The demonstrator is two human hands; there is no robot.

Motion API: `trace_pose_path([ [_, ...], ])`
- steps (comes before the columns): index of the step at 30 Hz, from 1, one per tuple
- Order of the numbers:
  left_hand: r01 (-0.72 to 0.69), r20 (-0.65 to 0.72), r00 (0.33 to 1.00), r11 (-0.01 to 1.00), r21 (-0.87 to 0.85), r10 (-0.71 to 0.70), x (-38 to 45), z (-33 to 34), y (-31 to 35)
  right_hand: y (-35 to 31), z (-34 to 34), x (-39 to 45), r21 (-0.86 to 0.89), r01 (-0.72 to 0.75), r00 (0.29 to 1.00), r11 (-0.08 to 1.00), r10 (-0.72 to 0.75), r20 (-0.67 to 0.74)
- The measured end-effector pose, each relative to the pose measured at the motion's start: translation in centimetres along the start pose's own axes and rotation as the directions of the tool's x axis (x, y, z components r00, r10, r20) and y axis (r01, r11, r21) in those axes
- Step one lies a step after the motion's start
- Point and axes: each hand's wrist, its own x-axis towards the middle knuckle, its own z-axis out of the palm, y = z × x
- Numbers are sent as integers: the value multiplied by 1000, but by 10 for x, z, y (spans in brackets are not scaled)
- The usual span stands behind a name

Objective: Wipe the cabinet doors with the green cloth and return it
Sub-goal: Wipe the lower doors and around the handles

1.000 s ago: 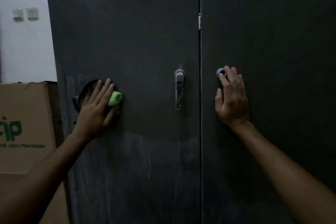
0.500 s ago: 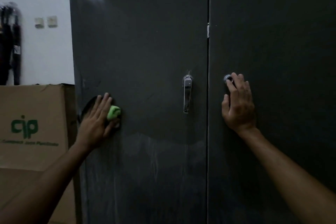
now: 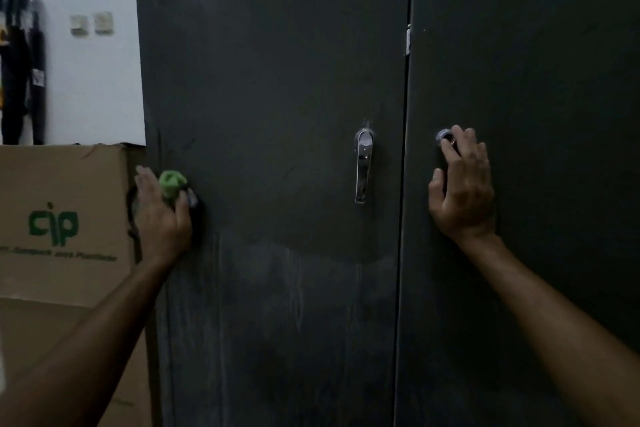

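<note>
The green cloth (image 3: 172, 183) has been carried leftwards over the last second, from a spot a little way in from the margin to the very left edge of the left cabinet door (image 3: 277, 114), where it is now bunched beneath the left hand (image 3: 162, 218). The cloth is pressed against the metal by the palm and by fingers that lie mostly straight, with only a green wad showing above the thumb side; some of the fingers overhang the door's edge towards the cardboard box (image 3: 65, 218) beside the cabinet. The right hand (image 3: 462, 191) has not been shifted on the right cabinet door (image 3: 536, 114): it is laid flat and released, nothing being held, with its fingertips next to the round lock (image 3: 444, 136), apparently as a brace. Between the two, the chrome handle (image 3: 363, 166) is left untouched. The stroke is judged to have reached the end of its travel at this height, so a reversal or a drop to a lower band is likely to be called for. Pale, streaky marks are seen across the lower part of the left door, while the upper part looks darker and more even, which suggests that the wiping is only partly done. The right door is not being wiped at this moment, and the return of the cloth remains to be done.
</note>
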Motion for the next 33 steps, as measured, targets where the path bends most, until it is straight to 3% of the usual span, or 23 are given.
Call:
trace_pose_path([
  [1,63,-18,998,998,-2,-63,22,-2,8,-1,-1,0,1,-2,1000,1000,2,4],
  [3,49,-13,999,999,-1,-49,53,-1,32,-2,-2,1,0,-4,1000,1000,4,5],
  [7,-300,43,954,952,61,297,2,22,40,0,0,-1,-3,-3,1000,1000,3,-9],
  [9,-397,105,916,911,115,386,-47,28,16,1,0,0,-2,2,1000,1000,-2,-3],
  [11,-298,71,954,950,90,293,-47,23,5,1,1,0,-8,1,1000,1000,-1,-8],
  [14,8,-43,999,999,43,-6,10,15,43,1,3,0,-11,0,1000,1000,0,-11],
  [15,5,-49,999,999,40,-3,30,16,65,2,3,0,-12,-2,1000,1000,2,-11],
  [17,-149,-24,988,987,62,151,49,29,113,3,3,0,-8,2,1000,1000,-2,-11],
  [20,-502,98,864,860,97,493,21,66,165,3,3,0,-2,7,999,1000,-7,-33],
  [22,-718,235,691,688,108,684,-27,85,165,2,4,-1,-6,11,999,1000,-12,-47],
  [24,-863,364,492,497,86,791,-68,89,135,2,4,1,1,18,998,1000,-17,-52],
  [25,-899,401,423,432,75,812,-78,85,117,2,4,1,4,17,999,1000,-17,-49],
  [26,-910,409,400,409,71,820,-78,79,104,2,3,0,5,14,999,1000,-13,-45],
  [27,-894,394,436,440,84,809,-69,74,96,2,3,-1,7,9,999,1000,-9,-41],
  [28,-850,351,519,514,116,780,-55,71,95,2,3,-1,9,12,999,1000,-11,-40],
  [31,-525,115,851,833,173,512,-7,68,134,1,2,1,5,22,999,1000,-21,-48],
  [33,-317,-3,948,941,121,320,9,74,171,2,3,0,5,18,999,1000,-18,-48],
])
